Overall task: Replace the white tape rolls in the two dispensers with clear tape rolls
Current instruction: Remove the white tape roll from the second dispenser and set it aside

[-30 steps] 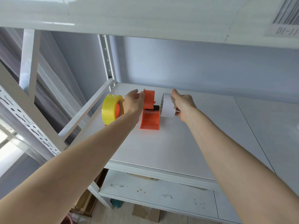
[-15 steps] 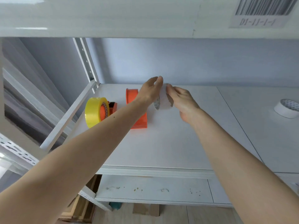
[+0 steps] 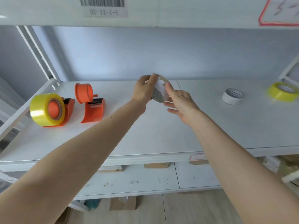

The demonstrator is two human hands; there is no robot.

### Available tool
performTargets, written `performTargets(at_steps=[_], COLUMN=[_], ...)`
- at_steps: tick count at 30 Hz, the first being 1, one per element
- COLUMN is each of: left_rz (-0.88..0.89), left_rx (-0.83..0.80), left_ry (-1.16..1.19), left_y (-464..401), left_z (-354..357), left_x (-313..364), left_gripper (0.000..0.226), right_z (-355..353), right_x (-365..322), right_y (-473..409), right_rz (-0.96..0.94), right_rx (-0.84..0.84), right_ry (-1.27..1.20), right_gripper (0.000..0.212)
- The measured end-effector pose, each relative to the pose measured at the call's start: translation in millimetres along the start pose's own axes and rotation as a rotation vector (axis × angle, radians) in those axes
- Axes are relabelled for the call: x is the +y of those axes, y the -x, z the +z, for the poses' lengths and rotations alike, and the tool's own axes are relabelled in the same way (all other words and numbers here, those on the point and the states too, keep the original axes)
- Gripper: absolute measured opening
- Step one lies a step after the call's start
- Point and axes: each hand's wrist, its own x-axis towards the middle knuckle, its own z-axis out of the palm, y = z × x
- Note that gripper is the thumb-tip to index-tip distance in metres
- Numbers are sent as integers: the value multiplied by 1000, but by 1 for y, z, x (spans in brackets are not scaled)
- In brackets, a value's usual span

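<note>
Above the middle of the white shelf (image 3: 161, 135), my left hand (image 3: 144, 89) grips a white tape roll (image 3: 159, 92) at its top edge. My right hand (image 3: 179, 101) touches the roll's right side with its fingertips, the other fingers spread. Two orange dispensers stand at the left. The far-left dispenser (image 3: 68, 110) carries a yellowish clear tape roll (image 3: 43, 109). The second dispenser (image 3: 90, 102) has a bare orange spool. At the right, a second white tape roll (image 3: 232, 96) lies flat, and another clear yellowish roll (image 3: 282, 91) lies near the right edge.
The upper shelf (image 3: 178, 12) with a barcode label hangs close overhead. A slanted metal upright (image 3: 37, 52) stands at the back left. A lower shelf (image 3: 137, 180) and cardboard boxes (image 3: 123, 202) on the floor show below.
The view has swung right, so the dispensers sit further left and the right rolls show. Both hands carried the white roll rightward, away from the bare dispenser.
</note>
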Motion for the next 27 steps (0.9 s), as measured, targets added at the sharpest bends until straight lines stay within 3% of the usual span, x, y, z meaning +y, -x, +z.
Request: performTargets(at_steps=[7,18,27], left_rz=[-57,-27,-43], left_rx=[-66,-177,-260], left_ry=[3,-152,-229], left_y=[29,6,-33], left_z=[102,225,322], left_x=[-13,-13,-23], left_gripper=[37,37,54], right_z=[-103,-228,-328], right_x=[22,41,52], right_y=[7,-33,-66], right_rz=[-19,-13,-49], right_rx=[56,160,216], right_ry=[-12,-61,44], right_gripper=[62,94,35])
